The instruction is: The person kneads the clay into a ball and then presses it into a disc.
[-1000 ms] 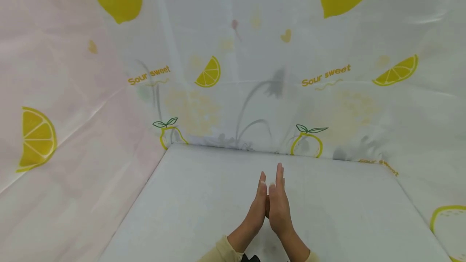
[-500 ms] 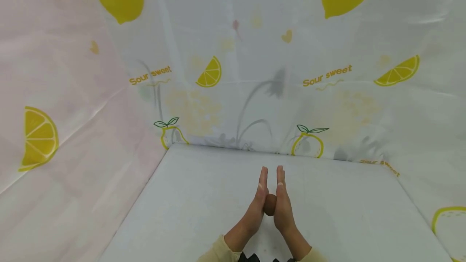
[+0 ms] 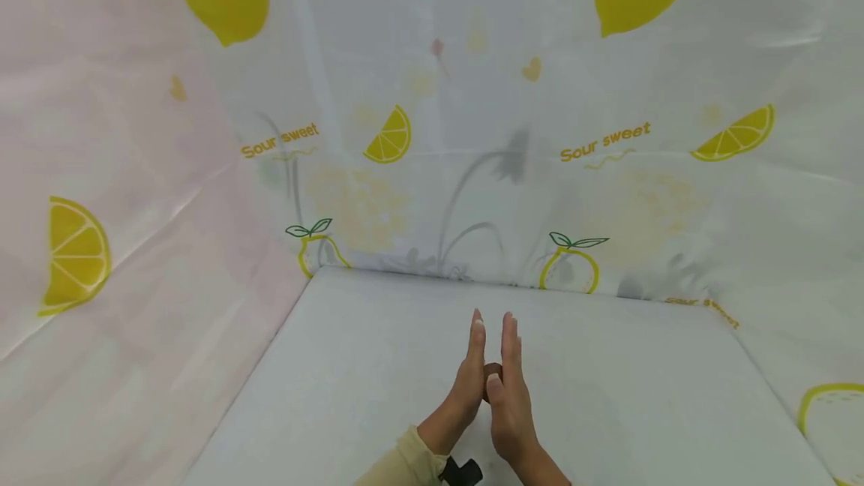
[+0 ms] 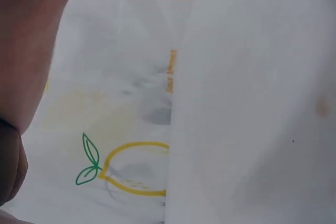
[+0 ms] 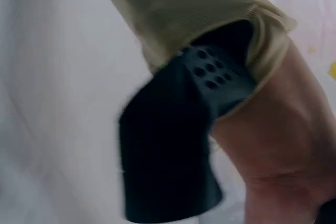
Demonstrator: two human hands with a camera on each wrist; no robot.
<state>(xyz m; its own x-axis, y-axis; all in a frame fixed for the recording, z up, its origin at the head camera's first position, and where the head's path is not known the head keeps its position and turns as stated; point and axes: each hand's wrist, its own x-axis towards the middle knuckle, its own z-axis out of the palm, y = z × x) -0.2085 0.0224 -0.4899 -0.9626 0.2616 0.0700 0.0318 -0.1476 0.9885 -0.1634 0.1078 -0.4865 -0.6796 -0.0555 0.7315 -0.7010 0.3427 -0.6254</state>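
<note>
Far and left: lemon-print cloth (image 3: 169, 171) standing round the white table (image 3: 324, 381). My guess: it's hung as a screen around the work area.

Left forearm comes in from the near edge. Tan sleeve (image 3: 408, 463) stops short of the wrist, probably pushed back so the cuff doesn't touch the work. Black mount (image 3: 462, 472) sits by that wrist.

Left hand (image 3: 467, 381): on edge, thumb side up, palm facing right, fingers straight and pointing far. No finger wrap; it's just pressing with the flat palm.

Middle: brown lump (image 3: 490, 369), roundish, caught between my two palms. A slice of it also shows at the left border of the left wrist view. Flat palms both sides, so I read it as held by side pressure alone, which would spread the load and leave it free to turn. Could be something soft like clay; can't confirm. Height over the table: can't tell.

Right hand (image 3: 511, 396): mirrors the left, palm facing left, fingers straight and pointing far, not clenched. Thumb lies lower, its tip covering part of the lump. Fingertips of the two hands are apart, likely because the lump spaces the palms.

Right wrist view is mostly sleeve and mount; no help on the lump.
</note>
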